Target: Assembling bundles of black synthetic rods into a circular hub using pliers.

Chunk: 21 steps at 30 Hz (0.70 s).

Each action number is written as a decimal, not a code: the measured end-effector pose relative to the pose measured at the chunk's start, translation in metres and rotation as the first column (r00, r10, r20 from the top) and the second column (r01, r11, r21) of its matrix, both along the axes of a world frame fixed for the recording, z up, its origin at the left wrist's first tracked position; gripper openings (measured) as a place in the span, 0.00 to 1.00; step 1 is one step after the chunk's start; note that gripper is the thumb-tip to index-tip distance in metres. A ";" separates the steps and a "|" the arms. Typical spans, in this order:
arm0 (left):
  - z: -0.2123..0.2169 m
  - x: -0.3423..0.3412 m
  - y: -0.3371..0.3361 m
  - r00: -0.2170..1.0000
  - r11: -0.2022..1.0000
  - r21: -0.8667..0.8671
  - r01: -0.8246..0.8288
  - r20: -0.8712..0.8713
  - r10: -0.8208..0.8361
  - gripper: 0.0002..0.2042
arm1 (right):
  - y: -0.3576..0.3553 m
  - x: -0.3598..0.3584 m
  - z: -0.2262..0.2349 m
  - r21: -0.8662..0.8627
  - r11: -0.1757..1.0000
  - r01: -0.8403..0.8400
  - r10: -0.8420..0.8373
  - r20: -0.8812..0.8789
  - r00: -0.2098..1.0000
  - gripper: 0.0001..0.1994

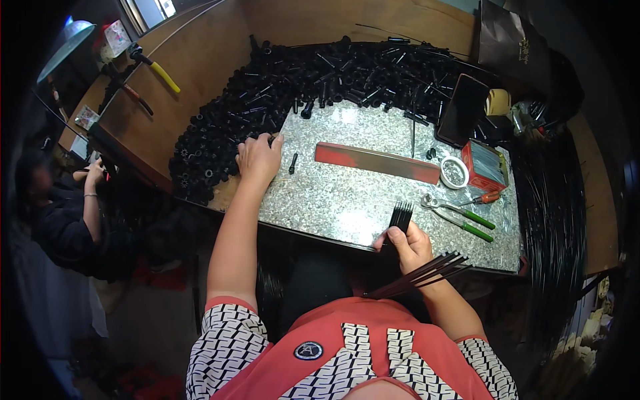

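At the right edge of a heap of small black tubular parts (220, 150), my left hand (259, 160) curls its fingers down, back of the hand up. A dark bit shows by its fingertips, but I cannot make out what is in them. A single black part (293, 163) lies on the speckled board just to the right. My right hand (413, 248) grips a bundle of thin black rods (401, 217) by the board's front edge, thumb on top. More dark rods (433, 272) slant across my right wrist, tips fanned out.
On the speckled board (333, 207) lie a red-and-grey flat bar (377, 163), green-handled pincers (460, 218) and an orange-handled tool (487, 198). A small white bowl (455, 173), red box (483, 163) and phone (462, 110) stand right. Long black rods (547, 220) hang beyond. Another person (67, 213) sits left.
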<state>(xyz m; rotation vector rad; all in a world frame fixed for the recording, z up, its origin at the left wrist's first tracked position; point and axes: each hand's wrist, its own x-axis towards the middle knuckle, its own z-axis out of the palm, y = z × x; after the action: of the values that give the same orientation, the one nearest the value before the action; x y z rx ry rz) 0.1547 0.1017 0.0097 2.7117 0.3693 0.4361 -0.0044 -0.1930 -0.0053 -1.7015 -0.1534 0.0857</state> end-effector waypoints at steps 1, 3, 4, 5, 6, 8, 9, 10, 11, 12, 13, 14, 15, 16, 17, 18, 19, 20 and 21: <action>0.002 0.005 0.001 0.996 1.000 0.023 -0.007 -0.094 0.010 0.23 | 0.000 0.000 -0.001 0.000 1.000 0.001 -0.001 -0.002 1.000 0.17; 0.000 0.010 0.004 0.982 0.999 0.048 -0.013 -0.190 0.022 0.23 | -0.001 -0.001 -0.003 0.003 1.000 0.006 -0.006 0.032 0.999 0.16; -0.005 0.014 0.006 0.988 0.999 0.052 -0.015 -0.151 0.023 0.22 | -0.004 -0.001 0.002 -0.029 0.999 -0.040 0.040 -0.027 0.999 0.12; -0.008 0.017 0.008 0.993 0.998 0.057 -0.017 -0.113 0.024 0.22 | -0.004 -0.001 0.002 -0.029 0.999 -0.037 0.036 -0.029 0.999 0.12; -0.011 0.020 0.012 0.993 0.998 0.056 -0.014 -0.115 0.020 0.22 | -0.004 -0.001 0.002 -0.039 0.998 -0.039 0.038 -0.023 0.999 0.12; -0.013 0.025 0.016 0.993 0.999 0.002 -0.037 -0.112 0.037 0.21 | -0.003 0.000 0.003 -0.048 0.998 -0.037 0.036 -0.021 0.999 0.12; -0.014 0.027 0.017 0.993 0.999 0.003 -0.033 -0.116 0.033 0.21 | -0.003 0.001 0.004 -0.051 0.998 -0.036 0.034 -0.029 0.999 0.13; -0.012 0.027 0.017 0.993 0.999 -0.005 -0.036 -0.113 0.035 0.20 | -0.002 0.001 0.006 -0.054 0.998 -0.035 0.034 -0.028 0.999 0.13; -0.010 0.027 0.017 0.993 0.999 -0.013 -0.039 -0.110 0.037 0.19 | -0.002 0.000 0.008 -0.052 0.998 -0.033 0.032 -0.024 0.999 0.13; -0.009 0.028 0.018 0.994 0.999 -0.011 -0.037 -0.105 0.036 0.19 | -0.002 -0.001 0.010 -0.052 0.998 -0.030 0.029 -0.022 0.999 0.13; -0.012 0.032 0.021 0.995 0.999 -0.008 -0.037 -0.094 0.036 0.17 | -0.001 0.000 0.010 -0.052 0.998 -0.030 0.029 -0.027 0.999 0.13; -0.014 0.034 0.024 0.996 0.999 -0.005 -0.038 -0.083 0.037 0.15 | 0.000 0.000 0.011 -0.051 0.998 -0.031 0.030 -0.027 0.999 0.13; -0.015 0.036 0.026 0.996 0.999 -0.004 -0.039 -0.082 0.039 0.15 | 0.000 0.000 0.011 -0.055 0.998 -0.032 0.031 -0.020 0.999 0.13; -0.017 0.038 0.028 0.997 0.998 -0.009 -0.058 -0.053 0.058 0.14 | 0.001 0.000 0.011 -0.059 0.998 -0.030 0.029 -0.014 0.999 0.13; -0.017 0.039 0.029 0.997 0.997 -0.015 -0.078 -0.023 0.077 0.13 | 0.001 0.000 0.011 -0.058 0.998 -0.029 0.028 -0.013 1.000 0.13; -0.019 0.041 0.031 0.997 0.997 -0.014 -0.078 -0.022 0.077 0.13 | 0.000 0.001 0.011 -0.073 0.997 -0.035 0.034 -0.019 0.999 0.13; -0.020 0.042 0.032 0.996 0.995 -0.027 -0.092 0.021 0.092 0.13 | -0.001 0.000 0.011 -0.088 0.995 -0.039 0.037 -0.025 0.999 0.13; -0.020 0.043 0.033 0.992 0.994 -0.041 -0.105 0.065 0.108 0.14 | -0.001 0.000 0.011 -0.089 0.995 -0.037 0.035 -0.023 0.999 0.13; -0.020 0.044 0.033 0.992 0.994 -0.041 -0.104 0.067 0.107 0.14 | 0.000 -0.001 0.012 -0.076 0.997 -0.031 0.029 -0.022 0.999 0.13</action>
<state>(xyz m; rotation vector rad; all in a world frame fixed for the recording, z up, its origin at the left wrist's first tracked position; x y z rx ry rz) 0.1987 0.1344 -0.0106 2.6412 0.4988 0.5446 -0.0053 -0.1928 0.0064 -1.7737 -0.1619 0.1326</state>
